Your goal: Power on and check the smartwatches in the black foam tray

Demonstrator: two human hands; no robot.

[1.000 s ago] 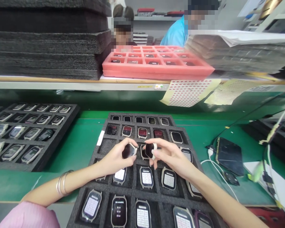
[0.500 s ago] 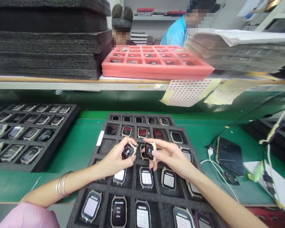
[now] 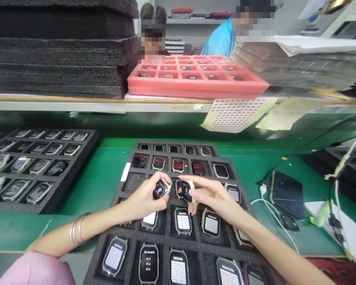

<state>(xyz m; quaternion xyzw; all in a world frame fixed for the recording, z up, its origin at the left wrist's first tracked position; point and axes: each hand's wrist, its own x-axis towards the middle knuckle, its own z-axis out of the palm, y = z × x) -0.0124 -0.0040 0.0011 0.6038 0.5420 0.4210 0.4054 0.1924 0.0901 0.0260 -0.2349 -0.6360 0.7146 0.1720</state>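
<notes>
My left hand (image 3: 144,200) pinches a small white-cased smartwatch body (image 3: 160,189) with a lit dark screen. My right hand (image 3: 213,198) grips a second white-cased watch body (image 3: 186,189), tilted toward me. Both hover over the middle rows of a black foam tray (image 3: 130,183) whose cells hold several watch bodies, some with lit white screens (image 3: 183,221), some dark or red. An empty cell lies at the tray's left, beside my left hand.
A second black foam tray (image 3: 87,148) of watches sits at the left on the green mat. A dark phone (image 3: 286,194) with white cable lies right. On the shelf above are a red tray (image 3: 195,85), stacked black foam (image 3: 62,51) and papers. Two people sit beyond.
The watch in my left hand lit up its screen. My right hand tilted its watch and lowered it slightly. Both hands stay over the same spot.
</notes>
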